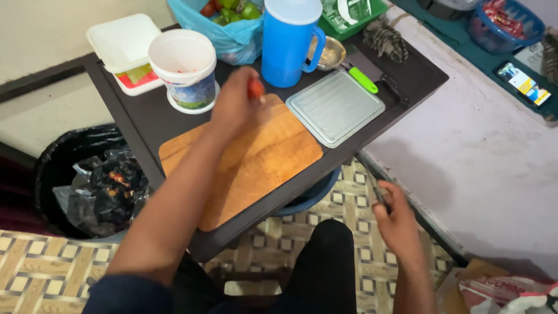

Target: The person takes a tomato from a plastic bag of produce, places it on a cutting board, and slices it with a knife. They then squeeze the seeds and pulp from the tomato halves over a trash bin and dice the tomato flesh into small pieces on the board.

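Left hand (232, 104): upper centre of the frame, above the far edge of the wooden cutting board (244, 163); fingers closed around a small red tomato (256, 88)
Right hand (397, 218): lower right of the frame, below the edge of the surface, above the patterned floor (52, 261); fingers curled around a thin dark handle (378, 192), blade not discernible
Surface (133, 110): dark, tilted diagonally across the frame
Cutting board: centre of the frame, bare on top
Flat pale tray (335, 107): just right of the board, touching its upper right corner
Blue jug (288, 43): upright with white lid, top centre, behind the tray
White tub (185, 70): open, upper left of the board, beside a white lidded box (125, 49)
Blue bag (232, 29): top centre, holding red and green produce
Green-handled knife (363, 78): lying right of the jug, near a small metal bowl (328, 53)
Black bin (87, 180): left of the frame, lined, holding scraps
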